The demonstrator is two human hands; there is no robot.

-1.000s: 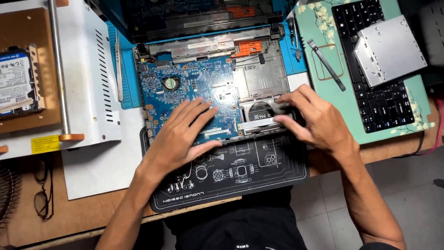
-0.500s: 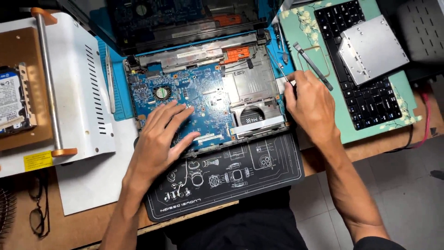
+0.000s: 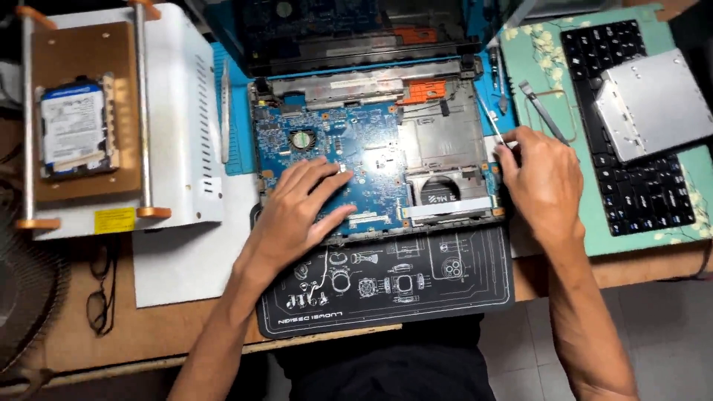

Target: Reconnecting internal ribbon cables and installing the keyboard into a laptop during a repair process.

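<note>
Resting flat on the blue motherboard, the left hand lay spread, fingers fanned near the front edge of the opened laptop base. The right hand sat at the base's right edge, fingers curled together, perhaps pinching a small part; the view did not settle it. A slip there risked prying the board while the left palm pinned it, flexing solder joints. A black work mat lay under the base on the wooden bench, a detached keyboard and silver drive toward its right edge, a hard drive at left.
</note>
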